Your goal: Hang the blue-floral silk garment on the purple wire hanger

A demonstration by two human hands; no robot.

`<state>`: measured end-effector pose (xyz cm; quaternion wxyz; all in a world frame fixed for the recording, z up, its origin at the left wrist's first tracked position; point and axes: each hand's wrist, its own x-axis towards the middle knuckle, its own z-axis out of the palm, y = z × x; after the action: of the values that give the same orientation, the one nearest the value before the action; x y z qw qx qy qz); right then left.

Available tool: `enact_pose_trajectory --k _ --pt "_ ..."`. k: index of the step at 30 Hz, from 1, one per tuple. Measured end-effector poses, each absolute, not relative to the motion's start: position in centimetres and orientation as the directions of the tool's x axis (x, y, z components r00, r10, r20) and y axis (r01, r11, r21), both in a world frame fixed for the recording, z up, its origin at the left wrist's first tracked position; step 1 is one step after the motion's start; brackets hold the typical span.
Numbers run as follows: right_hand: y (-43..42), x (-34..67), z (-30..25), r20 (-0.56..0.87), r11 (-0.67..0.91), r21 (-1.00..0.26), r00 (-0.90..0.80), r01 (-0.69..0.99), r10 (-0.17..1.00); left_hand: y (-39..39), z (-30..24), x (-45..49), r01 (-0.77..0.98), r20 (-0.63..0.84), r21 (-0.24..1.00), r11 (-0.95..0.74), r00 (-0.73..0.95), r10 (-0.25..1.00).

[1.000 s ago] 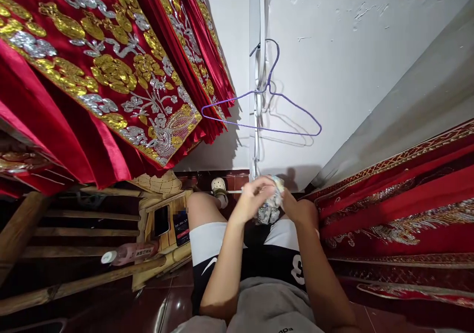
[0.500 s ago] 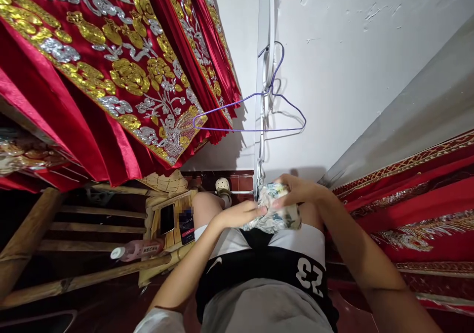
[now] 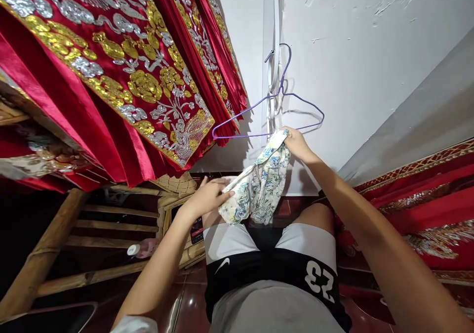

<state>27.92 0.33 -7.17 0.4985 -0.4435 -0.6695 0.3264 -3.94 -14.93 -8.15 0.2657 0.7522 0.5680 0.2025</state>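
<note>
A floral cloth garment (image 3: 259, 180), white with blue and yellow print, stretches at a slant between my hands, its lower part hanging in folds above my lap. My right hand (image 3: 296, 144) pinches the upper right corner, just below and in front of the purple hanger (image 3: 242, 136). At the lower left end, my left hand (image 3: 210, 196) grips the edge with the thumb over the cloth. The hanger is bare and hangs by its hook against the white wall. Part of its bottom bar is hidden behind the garment.
Red cloth with gold and silver sequins (image 3: 146, 86) hangs at the left. More red fabric (image 3: 425, 214) lies along the right side. A bamboo chair (image 3: 111, 273) stands at lower left, with a pink bottle (image 3: 148, 248) and a phone (image 3: 197, 231) beside my left arm.
The bunched garment has been raised from my lap and spread out. My right hand went up towards the hanger, my left hand moved left. The view shifted slightly.
</note>
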Motion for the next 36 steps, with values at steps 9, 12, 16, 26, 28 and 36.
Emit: enact_pose_trajectory --k 9,12,16,26,28,36 --pt "-5.7 32.8 -5.3 0.476 0.431 -0.791 -0.005 0.435 0.879 -13.0 -3.6 -4.2 0.856 0.218 0.46 -0.235 0.147 0.965" --pt "-6.9 32.9 -4.4 0.472 0.434 -0.788 -0.023 0.436 0.881 -11.9 -1.7 -2.1 0.802 0.343 0.525 -0.286 0.108 0.933" --pt "-7.7 32.5 -4.2 0.459 0.418 -0.798 -0.01 0.435 0.888 -10.6 0.0 -0.1 0.749 0.423 0.526 -0.403 0.18 0.888" --pt "-8.6 31.1 -4.2 0.407 0.375 -0.81 -0.029 0.451 0.913 -11.3 4.2 0.7 0.724 0.437 0.485 -0.49 0.285 0.853" --pt "-9.1 30.4 -4.4 0.373 0.357 -0.833 -0.046 0.423 0.926 -10.2 4.1 1.6 0.772 0.521 0.382 -0.508 0.274 0.808" --pt "-10.5 34.4 -3.4 0.581 0.396 -0.744 0.228 0.538 0.781 -7.0 2.3 1.5 0.775 0.693 0.321 -0.545 0.2 0.692"
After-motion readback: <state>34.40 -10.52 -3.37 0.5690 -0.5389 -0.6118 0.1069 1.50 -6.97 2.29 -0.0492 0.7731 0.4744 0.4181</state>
